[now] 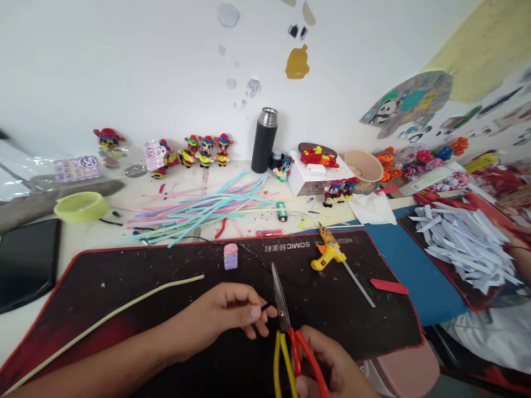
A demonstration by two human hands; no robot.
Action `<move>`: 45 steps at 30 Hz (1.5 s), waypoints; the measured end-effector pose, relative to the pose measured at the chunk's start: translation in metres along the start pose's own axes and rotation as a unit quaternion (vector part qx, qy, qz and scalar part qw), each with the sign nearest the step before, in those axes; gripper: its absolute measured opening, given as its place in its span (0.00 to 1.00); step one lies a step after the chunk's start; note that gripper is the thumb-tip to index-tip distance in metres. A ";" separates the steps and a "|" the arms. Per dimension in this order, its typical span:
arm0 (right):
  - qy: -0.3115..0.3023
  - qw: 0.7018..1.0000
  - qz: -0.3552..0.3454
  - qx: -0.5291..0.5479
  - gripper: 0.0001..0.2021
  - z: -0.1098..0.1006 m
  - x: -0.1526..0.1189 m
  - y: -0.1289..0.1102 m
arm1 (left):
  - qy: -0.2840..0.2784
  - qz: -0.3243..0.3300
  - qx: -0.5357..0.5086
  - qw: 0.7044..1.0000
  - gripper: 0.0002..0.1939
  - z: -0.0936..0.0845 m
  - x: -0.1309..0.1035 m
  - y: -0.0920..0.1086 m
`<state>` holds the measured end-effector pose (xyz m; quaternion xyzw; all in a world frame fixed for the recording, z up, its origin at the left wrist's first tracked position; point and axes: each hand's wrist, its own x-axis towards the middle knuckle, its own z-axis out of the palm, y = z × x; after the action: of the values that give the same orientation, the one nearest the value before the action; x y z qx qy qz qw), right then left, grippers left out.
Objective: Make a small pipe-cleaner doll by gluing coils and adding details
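Note:
Over the black mat (136, 287), my left hand (240, 309) pinches a small black piece (266, 305) between thumb and fingertips. My right hand (323, 359) grips the red handles of the scissors (281, 301), whose blades point up and away, close together, just right of my left fingertips. Yellow handles, perhaps of a second tool, show beside the red ones; what they belong to is unclear. Beyond my left hand lies a small pink and purple block (230, 257). A long pale yellow stem (112, 312) crosses the mat at the left.
A yellow glue gun (329, 253) lies at the mat's right. Pastel pipe cleaners (199, 207) are heaped behind the mat, before a black flask (264, 141) and small figures (206, 152). White strips (464, 243) are piled far right, near another person's arm (512, 232).

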<state>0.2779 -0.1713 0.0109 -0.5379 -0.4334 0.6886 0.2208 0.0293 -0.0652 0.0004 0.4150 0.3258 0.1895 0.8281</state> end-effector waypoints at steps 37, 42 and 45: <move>0.121 0.953 -0.130 -0.246 0.10 0.008 0.075 -0.032 | 0.177 0.193 0.277 0.924 0.19 -0.035 -0.003 0.074; 0.159 0.922 -0.110 -0.336 0.07 0.001 0.068 -0.049 | 0.170 0.205 0.323 0.908 0.18 -0.037 -0.004 0.080; 0.178 0.895 -0.115 -0.392 0.04 0.001 0.070 -0.054 | 0.160 0.203 0.368 0.893 0.18 -0.039 -0.004 0.082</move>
<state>0.2454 -0.0897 0.0175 -0.6408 -0.6806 0.3251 0.1433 -0.0041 0.0020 0.0513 0.7113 0.4094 0.2836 0.4959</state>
